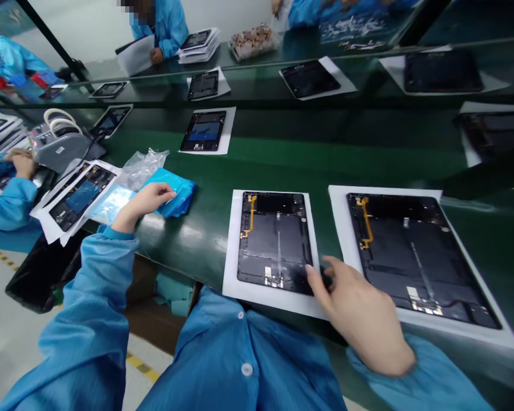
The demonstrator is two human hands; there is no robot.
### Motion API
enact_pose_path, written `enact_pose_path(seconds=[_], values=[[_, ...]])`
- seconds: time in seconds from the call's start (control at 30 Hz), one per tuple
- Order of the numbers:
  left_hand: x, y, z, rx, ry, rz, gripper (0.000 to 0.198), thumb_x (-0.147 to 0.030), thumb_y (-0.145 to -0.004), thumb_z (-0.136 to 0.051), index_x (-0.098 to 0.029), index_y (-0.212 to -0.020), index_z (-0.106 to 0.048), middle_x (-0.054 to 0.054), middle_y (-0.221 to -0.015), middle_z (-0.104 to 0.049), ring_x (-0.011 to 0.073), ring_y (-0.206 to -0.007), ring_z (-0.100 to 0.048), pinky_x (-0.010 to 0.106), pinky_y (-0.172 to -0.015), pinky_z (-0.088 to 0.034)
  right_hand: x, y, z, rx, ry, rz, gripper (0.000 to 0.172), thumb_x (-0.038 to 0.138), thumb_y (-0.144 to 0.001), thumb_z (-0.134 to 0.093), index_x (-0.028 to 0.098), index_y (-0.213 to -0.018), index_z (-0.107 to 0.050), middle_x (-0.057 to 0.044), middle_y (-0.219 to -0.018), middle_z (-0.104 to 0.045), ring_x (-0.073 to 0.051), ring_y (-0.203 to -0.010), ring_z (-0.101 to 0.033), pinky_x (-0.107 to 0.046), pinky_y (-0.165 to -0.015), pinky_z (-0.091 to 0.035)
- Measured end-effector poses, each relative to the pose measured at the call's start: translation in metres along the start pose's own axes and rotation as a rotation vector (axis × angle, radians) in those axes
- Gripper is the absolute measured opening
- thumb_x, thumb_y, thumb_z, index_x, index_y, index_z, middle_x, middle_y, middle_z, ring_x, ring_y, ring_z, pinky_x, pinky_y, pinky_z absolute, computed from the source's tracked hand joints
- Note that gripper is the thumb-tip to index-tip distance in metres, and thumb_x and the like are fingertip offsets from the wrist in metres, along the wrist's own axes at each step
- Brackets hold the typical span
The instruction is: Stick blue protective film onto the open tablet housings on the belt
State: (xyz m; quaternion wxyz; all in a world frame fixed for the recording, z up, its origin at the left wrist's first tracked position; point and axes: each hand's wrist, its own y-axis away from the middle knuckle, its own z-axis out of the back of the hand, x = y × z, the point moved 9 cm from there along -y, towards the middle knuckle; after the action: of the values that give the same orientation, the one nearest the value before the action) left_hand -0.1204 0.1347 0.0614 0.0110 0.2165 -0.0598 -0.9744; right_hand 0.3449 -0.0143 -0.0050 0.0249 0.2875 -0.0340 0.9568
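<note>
My left hand (148, 200) rests on a stack of blue film sheets (180, 191), its fingers pinched together at the stack's near left part; whether a sheet is between them is too small to tell. My right hand (355, 308) is at the lower right corner of a black tablet housing (261, 245), thumb and forefinger apart, nothing visible between them. That housing lies on white paper (233, 274) in front of me and has a yellow flex cable (252, 214) along its left side. Another housing (411, 257) on white paper (342, 217) lies to the right, partly behind my right hand.
Clear plastic bags (143, 168) lie beyond the film stack. More housings on paper (83, 197) are at the left, near a grey machine (62, 142) and a co-worker's hands (22, 162). Across the green bench (261, 154), further housings (203, 131) sit in rows, with people behind.
</note>
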Motion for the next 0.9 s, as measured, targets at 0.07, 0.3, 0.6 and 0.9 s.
enact_pose_path(seconds=[0.07,0.3,0.6,0.9], values=[[-0.008,0.021,0.018,-0.183,-0.032,0.001,0.023,-0.038,-0.093,-0.063,-0.019,-0.081,-0.064,0.001,-0.074,-0.061,0.0168,-0.072,-0.054,0.031,-0.071,-0.044,0.045,0.007,0.008,-0.119,0.02,0.158,0.041,0.051,-0.101,-0.06,0.017,-0.118,-0.075,-0.016,-0.101,-0.08,-0.031,-0.086,-0.076,-0.038,-0.073,-0.055],[-0.028,0.231,0.03,-0.577,-0.037,-0.069,0.014,-0.032,-0.096,-0.068,-0.026,-0.086,-0.059,-0.002,-0.081,-0.059,0.0182,-0.072,-0.055,0.033,-0.071,-0.045,0.243,0.081,-0.114,0.446,-0.911,0.442,0.059,0.062,-0.091,-0.076,0.03,-0.139,-0.061,-0.006,-0.122,-0.077,-0.021,-0.089,-0.074,-0.033,-0.075,-0.06],[0.088,0.316,-0.098,-0.107,0.403,0.393,0.029,-0.052,-0.094,-0.068,-0.031,-0.075,-0.063,-0.003,-0.068,-0.06,0.0241,-0.064,-0.058,0.036,-0.062,-0.052,0.267,0.161,-0.316,1.226,-1.145,0.07,0.055,0.064,-0.053,-0.097,0.026,-0.08,-0.068,0.007,-0.067,-0.069,-0.019,-0.067,-0.071,-0.03,-0.064,-0.057],[0.117,0.299,-0.133,0.001,0.504,0.482,0.04,-0.063,-0.093,-0.069,-0.026,-0.079,-0.066,-0.002,-0.074,-0.062,0.0212,-0.073,-0.061,0.032,-0.072,-0.055,0.253,0.145,-0.349,1.229,-1.094,0.032,0.066,0.062,-0.05,-0.103,0.02,-0.089,-0.071,0.003,-0.08,-0.074,-0.018,-0.075,-0.073,-0.026,-0.064,-0.057]])
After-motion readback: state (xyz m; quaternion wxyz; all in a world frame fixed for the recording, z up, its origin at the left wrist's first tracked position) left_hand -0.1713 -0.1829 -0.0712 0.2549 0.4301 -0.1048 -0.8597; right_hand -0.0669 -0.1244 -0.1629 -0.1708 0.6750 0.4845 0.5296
